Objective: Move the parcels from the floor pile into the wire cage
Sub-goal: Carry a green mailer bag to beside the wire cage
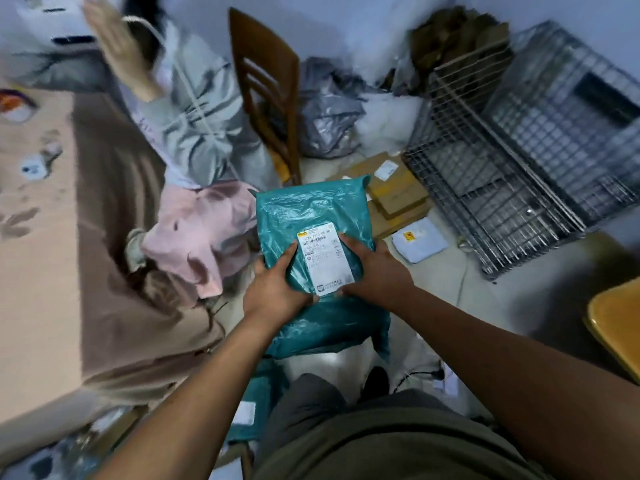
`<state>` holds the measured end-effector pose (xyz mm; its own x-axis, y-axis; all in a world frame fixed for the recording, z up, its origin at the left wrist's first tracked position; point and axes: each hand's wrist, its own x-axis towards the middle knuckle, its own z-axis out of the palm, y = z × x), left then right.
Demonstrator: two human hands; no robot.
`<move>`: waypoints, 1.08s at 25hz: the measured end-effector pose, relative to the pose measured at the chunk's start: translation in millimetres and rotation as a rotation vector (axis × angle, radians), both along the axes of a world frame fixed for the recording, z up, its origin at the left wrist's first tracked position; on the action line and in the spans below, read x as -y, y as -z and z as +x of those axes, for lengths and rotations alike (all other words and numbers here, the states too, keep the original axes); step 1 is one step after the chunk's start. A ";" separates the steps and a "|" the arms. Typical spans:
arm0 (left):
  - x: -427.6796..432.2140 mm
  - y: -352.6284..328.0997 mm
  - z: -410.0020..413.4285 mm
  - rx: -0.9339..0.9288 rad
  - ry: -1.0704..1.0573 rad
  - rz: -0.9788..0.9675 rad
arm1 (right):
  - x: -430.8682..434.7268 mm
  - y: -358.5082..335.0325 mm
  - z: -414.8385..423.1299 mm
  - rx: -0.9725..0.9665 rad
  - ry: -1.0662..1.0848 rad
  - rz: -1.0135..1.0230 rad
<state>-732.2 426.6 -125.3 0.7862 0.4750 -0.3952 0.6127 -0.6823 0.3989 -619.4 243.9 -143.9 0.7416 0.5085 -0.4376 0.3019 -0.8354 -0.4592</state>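
A teal plastic mailer parcel with a white shipping label is held up in front of me. My left hand grips its lower left edge, thumb on the label side. My right hand grips its lower right edge. The wire cage lies at the right, up against the wall, apart from the parcel. On the floor between parcel and cage lie brown cardboard boxes and a small pale blue mailer. Another teal mailer lies by my knee.
A wooden chair stands behind the parcel. Another person sits at the left beside a large cardboard box. Grey plastic bags are heaped at the back. A yellow stool is at the right edge.
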 end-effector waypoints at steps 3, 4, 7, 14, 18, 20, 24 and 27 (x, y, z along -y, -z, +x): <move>-0.4 5.1 69.4 0.013 0.128 -0.010 | 13.5 2.0 45.6 -0.003 0.115 -0.006; -1.9 7.2 92.0 0.007 0.172 -0.007 | 15.9 3.7 58.5 -0.010 0.156 -0.004; -9.4 14.5 158.0 -0.003 0.316 -0.005 | 18.7 12.5 93.9 -0.016 0.301 0.013; -10.5 37.8 316.5 -0.066 0.657 -0.005 | 25.2 37.2 181.6 -0.095 0.639 0.039; 0.0 57.3 401.7 -0.107 0.742 -0.016 | 29.3 68.7 240.1 -0.096 0.746 0.041; 6.2 70.4 443.7 -0.103 0.753 -0.014 | 30.9 87.0 276.0 -0.104 0.784 0.059; 9.9 100.4 506.2 -0.120 0.762 -0.009 | 30.5 120.0 337.6 -0.148 0.799 0.091; 2.7 130.8 549.6 -0.162 0.745 -0.033 | 20.7 155.3 378.7 -0.176 0.830 0.098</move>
